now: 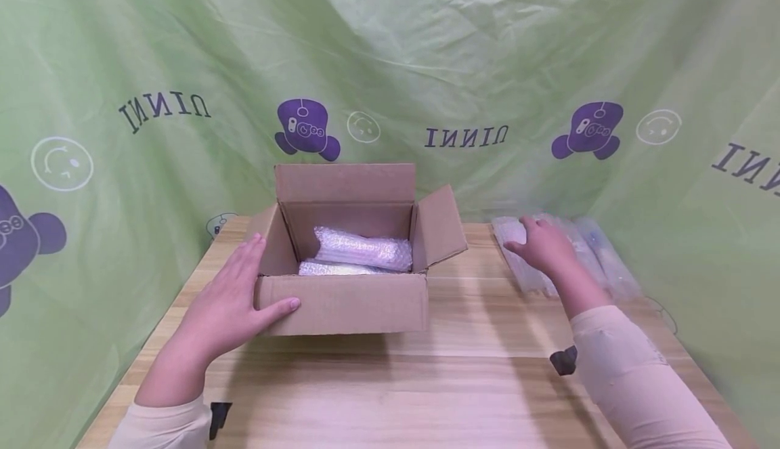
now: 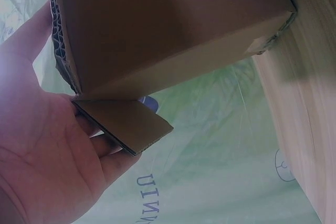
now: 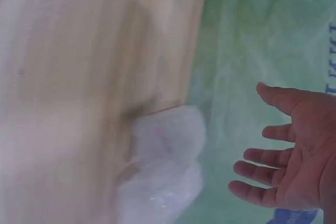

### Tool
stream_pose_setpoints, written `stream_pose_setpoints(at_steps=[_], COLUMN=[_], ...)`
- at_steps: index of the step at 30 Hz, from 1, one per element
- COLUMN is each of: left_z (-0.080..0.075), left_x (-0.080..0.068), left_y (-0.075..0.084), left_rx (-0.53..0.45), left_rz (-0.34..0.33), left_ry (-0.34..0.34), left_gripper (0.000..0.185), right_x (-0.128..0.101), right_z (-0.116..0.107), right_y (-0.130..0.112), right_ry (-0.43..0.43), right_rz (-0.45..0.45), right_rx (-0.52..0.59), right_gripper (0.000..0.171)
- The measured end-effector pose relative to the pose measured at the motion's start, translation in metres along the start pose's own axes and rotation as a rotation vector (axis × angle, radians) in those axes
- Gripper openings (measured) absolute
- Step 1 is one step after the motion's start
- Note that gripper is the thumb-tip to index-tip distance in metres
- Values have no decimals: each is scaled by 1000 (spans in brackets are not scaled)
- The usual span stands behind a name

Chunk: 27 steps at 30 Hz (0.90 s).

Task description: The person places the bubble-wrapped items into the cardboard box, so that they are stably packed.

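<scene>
An open cardboard box [image 1: 341, 305] stands on the table with two visible bubble-wrapped packages [image 1: 364, 249] inside, one lying across the other. My left hand [image 1: 222, 307] rests at its front left corner, thumb along the front flap and fingers extended along the left flap [image 2: 126, 124]. Over at the right, my right hand [image 1: 545, 249] is above a group of clear plastic-wrapped packages [image 1: 600, 259]. In the right wrist view, the right hand [image 3: 302, 156] has its fingers spread with nothing between them, apart from the blurred wrapped packages [image 3: 168, 140].
The wooden table [image 1: 439, 395] backs onto a green printed curtain [image 1: 487, 63], which also hangs at both sides. The box's right flap [image 1: 441, 225] sticks out toward the wrapped packages. Small dark objects [image 1: 563, 361] show beside the sleeves.
</scene>
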<state>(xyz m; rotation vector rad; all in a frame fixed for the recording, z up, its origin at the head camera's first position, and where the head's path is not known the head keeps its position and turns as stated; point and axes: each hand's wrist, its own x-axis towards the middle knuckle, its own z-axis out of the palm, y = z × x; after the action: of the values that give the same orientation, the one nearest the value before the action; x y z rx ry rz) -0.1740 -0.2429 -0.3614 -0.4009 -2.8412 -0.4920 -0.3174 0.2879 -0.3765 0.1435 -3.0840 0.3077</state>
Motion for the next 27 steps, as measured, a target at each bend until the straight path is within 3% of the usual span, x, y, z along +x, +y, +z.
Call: stream_pose_setpoints(at_steps=[14, 27], left_z=[1, 2], left_x=[-1, 0], left_y=[0, -1], left_rx=[6, 10], left_rz=[-4, -4], left_ry=[4, 5], left_gripper=[113, 113], right_x=[-8, -11], right_z=[38, 54], right_y=[18, 21], right_ry=[-78, -46], right_rz=[117, 91], right_rx=[25, -62], right_gripper=[89, 81])
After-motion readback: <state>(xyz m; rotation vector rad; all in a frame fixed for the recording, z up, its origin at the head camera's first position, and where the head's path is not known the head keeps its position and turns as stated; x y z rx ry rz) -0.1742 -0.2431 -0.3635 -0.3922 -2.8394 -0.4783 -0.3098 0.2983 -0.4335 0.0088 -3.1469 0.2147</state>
